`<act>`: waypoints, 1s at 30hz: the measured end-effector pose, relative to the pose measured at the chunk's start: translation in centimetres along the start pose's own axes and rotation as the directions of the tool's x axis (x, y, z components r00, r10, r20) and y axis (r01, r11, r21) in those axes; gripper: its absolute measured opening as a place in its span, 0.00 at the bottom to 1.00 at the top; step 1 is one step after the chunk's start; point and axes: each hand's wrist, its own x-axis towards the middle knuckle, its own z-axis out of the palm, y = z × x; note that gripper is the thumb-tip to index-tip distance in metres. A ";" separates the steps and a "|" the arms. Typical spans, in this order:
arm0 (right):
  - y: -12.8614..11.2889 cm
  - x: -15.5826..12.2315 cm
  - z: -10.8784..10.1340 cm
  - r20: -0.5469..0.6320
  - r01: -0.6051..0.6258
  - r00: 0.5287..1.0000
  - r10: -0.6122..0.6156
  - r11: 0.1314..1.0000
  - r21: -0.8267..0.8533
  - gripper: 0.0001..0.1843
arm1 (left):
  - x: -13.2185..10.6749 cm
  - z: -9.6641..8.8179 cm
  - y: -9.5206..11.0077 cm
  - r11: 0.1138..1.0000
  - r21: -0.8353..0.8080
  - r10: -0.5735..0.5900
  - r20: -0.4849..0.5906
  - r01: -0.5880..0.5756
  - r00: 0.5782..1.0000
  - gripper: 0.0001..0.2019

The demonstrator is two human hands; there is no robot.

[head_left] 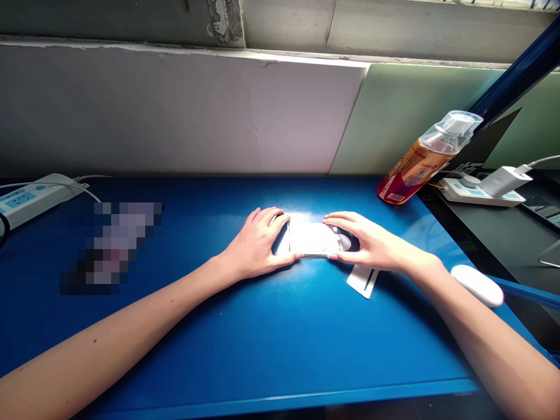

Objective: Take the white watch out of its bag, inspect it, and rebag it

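Note:
Both of my hands are around a small flat white box-like thing (312, 238) on the blue table, washed out by strong light, so its exact kind is unclear. My left hand (263, 244) grips its left end, thumb along the near edge and fingers at the far edge. Round the right end curls my right hand (371, 240), its thumb near and fingers far. A dark part with a pale round print shows at that end. Partly beneath the right hand lies a white card (363, 281) with a dark stripe.
A blue table (262, 338) spans the view below a wall. An orange bottle with a clear cap (417, 160) stands at the back right, near a power strip (481, 191). Another power strip (32, 198) and a pixelated item (118, 242) lie left. A white rounded case (476, 285) sits by the right forearm.

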 end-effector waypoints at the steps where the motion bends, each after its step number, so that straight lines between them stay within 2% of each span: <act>1: 0.0 0.0 0.0 -0.004 0.005 1.000 -0.005 1.000 -0.002 0.39 | 0.0 0.0 0.0 1.000 0.002 -0.001 -0.003 0.001 1.000 0.38; 9: 0.1 0.0 0.1 0.010 0.020 1.000 -0.019 0.999 -0.035 0.41 | 0.0 0.3 -0.2 1.000 0.010 0.025 -0.037 -0.024 0.999 0.38; 18: 0.1 0.2 0.1 0.028 0.066 0.998 -0.064 0.995 -0.075 0.38 | 0.1 0.3 -0.1 1.000 -0.014 0.019 -0.047 -0.020 0.999 0.37; 26: -0.2 0.1 0.0 0.022 0.014 1.000 -0.014 0.999 -0.031 0.40 | 0.1 0.2 -0.3 0.999 -0.010 0.052 -0.057 -0.053 0.997 0.38; 30: -0.2 0.1 0.0 0.019 -0.002 1.000 0.003 0.999 -0.034 0.41 | 0.0 0.1 -0.2 0.999 0.002 0.054 -0.025 -0.054 0.998 0.41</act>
